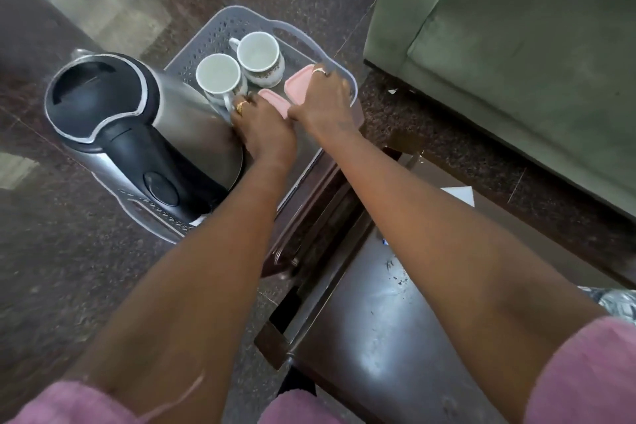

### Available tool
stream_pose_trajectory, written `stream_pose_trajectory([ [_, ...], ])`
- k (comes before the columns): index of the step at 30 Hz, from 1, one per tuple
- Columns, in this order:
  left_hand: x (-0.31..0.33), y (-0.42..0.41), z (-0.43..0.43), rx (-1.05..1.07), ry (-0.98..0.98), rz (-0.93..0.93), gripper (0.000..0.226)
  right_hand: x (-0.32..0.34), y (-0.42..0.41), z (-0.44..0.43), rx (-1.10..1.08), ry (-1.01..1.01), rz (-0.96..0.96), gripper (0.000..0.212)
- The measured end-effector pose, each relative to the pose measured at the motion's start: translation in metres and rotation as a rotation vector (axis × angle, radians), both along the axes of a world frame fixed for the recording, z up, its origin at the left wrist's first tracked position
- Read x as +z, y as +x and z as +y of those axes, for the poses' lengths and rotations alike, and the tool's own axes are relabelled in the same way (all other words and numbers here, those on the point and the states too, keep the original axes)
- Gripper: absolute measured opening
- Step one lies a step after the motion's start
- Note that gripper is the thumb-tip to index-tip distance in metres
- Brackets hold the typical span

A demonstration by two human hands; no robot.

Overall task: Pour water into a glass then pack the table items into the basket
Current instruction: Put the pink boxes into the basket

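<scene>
Basket [213, 31] holds both hands on pink containers [296, 83].

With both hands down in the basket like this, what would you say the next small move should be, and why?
Probably let go and lift both hands out. The kettle, two cups and the pink containers already sit inside the grey basket; the left hand is by the near cup's handle, the right hand on a pink container.

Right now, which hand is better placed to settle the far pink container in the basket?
Right. The right hand already rests on the far pink container by the basket rim; the left hand is down by the near cup and kettle.
</scene>
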State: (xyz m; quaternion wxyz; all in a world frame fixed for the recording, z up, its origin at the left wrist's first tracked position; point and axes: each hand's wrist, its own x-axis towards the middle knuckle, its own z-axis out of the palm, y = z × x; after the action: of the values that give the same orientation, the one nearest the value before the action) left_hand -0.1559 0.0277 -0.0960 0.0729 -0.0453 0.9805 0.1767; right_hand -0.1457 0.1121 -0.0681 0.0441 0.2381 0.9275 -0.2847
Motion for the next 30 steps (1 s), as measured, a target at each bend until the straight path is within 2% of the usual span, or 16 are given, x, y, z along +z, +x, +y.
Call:
stream_pose_trajectory([
  [5,-0.009,-0.014,0.001,-0.013,-0.114,0.04,0.054,-0.018,-0.008,-0.004,0.069,0.124,0.039,0.064],
  [15,-0.007,-0.003,-0.003,-0.092,-0.118,0.058,0.054,-0.028,-0.006,-0.006,0.096,0.306,0.037,0.043],
  [18,-0.005,-0.007,-0.004,-0.092,-0.107,0.015,0.055,-0.024,-0.005,-0.006,0.083,0.346,0.033,0.045],
  [21,0.0,0.002,-0.001,-0.076,-0.007,0.023,0.053,-0.018,0.005,-0.002,0.09,0.381,0.126,0.046],
  [24,0.011,0.022,0.004,-0.045,0.148,0.131,0.047,-0.008,0.033,0.002,0.067,0.388,0.281,0.036],
  [26,0.019,0.041,0.012,-0.016,0.268,0.179,0.046,-0.003,0.061,0.007,0.053,0.376,0.318,0.032],
  [30,0.027,0.102,0.04,-0.151,0.384,0.321,0.052,-0.005,0.123,0.023,-0.12,0.282,0.364,0.021],
])
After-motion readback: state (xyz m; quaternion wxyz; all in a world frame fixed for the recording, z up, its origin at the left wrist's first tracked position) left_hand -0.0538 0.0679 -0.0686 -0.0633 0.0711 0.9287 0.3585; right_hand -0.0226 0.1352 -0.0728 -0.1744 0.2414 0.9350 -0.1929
